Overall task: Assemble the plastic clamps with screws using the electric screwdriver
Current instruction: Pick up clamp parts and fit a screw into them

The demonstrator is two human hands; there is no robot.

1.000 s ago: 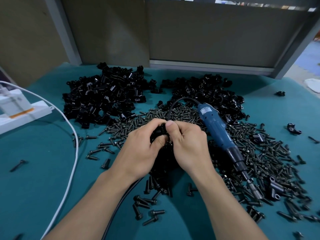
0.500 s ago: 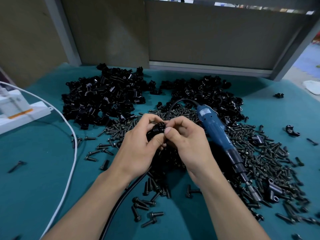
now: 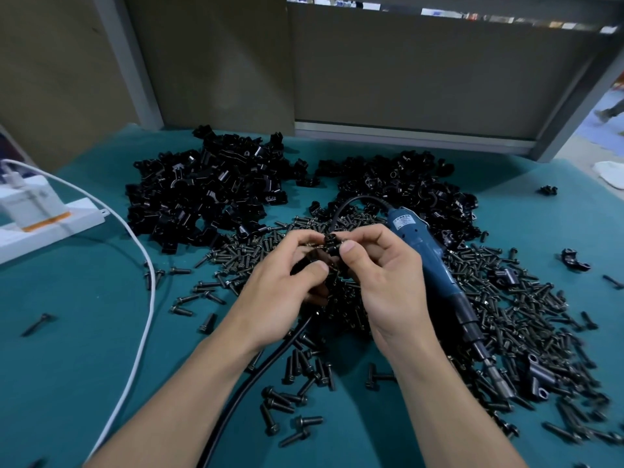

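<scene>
Both hands meet over the middle of the teal table. My left hand [image 3: 287, 285] grips a black plastic clamp [image 3: 315, 256], mostly hidden by its fingers. My right hand [image 3: 381, 275] pinches a black screw [image 3: 331, 243] between thumb and forefinger at the clamp's top. The blue electric screwdriver [image 3: 429, 265] lies untouched on the screw heap just right of my right hand, tip pointing toward the near right. Loose black screws [image 3: 526, 309] cover the table under and right of the hands.
Two heaps of black clamps sit behind: a left heap [image 3: 209, 194] and a right heap [image 3: 412, 187]. The screwdriver's black cable [image 3: 250, 386] runs under my left forearm. A white power strip [image 3: 44, 217] and white cord [image 3: 145, 319] lie left. Grey partition panels [image 3: 405, 72] close the back.
Both hands have lifted slightly and opened apart, so the screw and the clamp's top now show between the fingertips. The screwdriver has not moved.
</scene>
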